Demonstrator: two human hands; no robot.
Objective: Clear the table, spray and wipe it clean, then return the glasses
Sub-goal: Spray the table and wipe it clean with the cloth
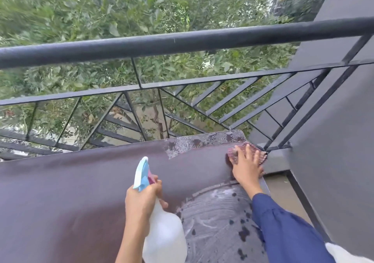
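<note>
Left hand (141, 200) grips 1 spray bottle (164, 232); right hand (247, 168) flat, presses 1 cloth (233, 154) on table (77, 192).

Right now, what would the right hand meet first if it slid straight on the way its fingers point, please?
The right hand presses the cloth; past the table's far edge it would probably meet the railing bars, though depth is unclear.

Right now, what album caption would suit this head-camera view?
By a balcony railing, the right hand presses a cloth on the wet table while the left hand grips a spray bottle.
</note>
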